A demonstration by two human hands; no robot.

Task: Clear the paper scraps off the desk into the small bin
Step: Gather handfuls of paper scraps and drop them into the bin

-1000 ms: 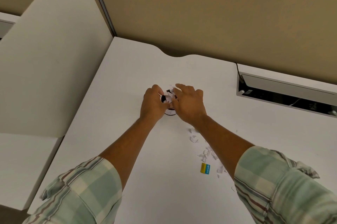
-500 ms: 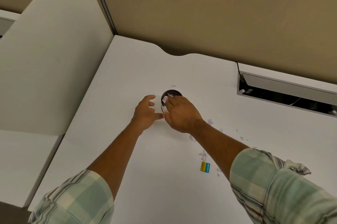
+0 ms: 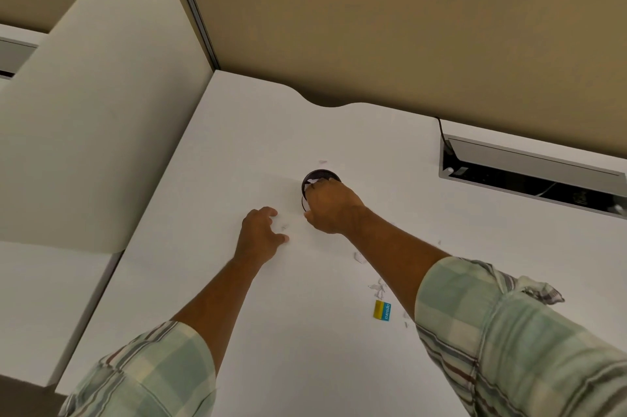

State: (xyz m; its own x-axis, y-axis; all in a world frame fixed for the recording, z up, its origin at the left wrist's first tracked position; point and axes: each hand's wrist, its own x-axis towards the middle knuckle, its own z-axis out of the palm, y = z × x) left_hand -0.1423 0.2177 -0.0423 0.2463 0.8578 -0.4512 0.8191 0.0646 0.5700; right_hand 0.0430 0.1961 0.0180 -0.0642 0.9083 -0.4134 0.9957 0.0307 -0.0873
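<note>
The white counter (image 3: 220,298) filled most of my view, closed in by a tan partition wall (image 3: 407,26) at the back and a white side panel (image 3: 101,111) on my left. A cable tray (image 3: 529,175) sat recessed at the far right.

My right hand (image 3: 330,208) was over the small bin (image 3: 319,176), a dark round one near the middle of the counter. Its fingers (image 3: 317,191) were curled down at the near rim with something white showing there, but I could not tell whether they were gripping paper or letting it go. My left hand (image 3: 259,236) was just beside the bin on the near-left, its fingers (image 3: 271,213) spread in a loose claw and carrying nothing.

The paper scraps (image 3: 378,287) that remained lay in a loose trail running from the bin back toward me, alongside and partly under my right forearm, with a yellow and blue label (image 3: 382,310) at the near end. A couple of faint bits (image 3: 284,227) sat right under the left fingertips. I judged the left hand nearer those bits, while the main trail lay behind and to the right of both hands.
</note>
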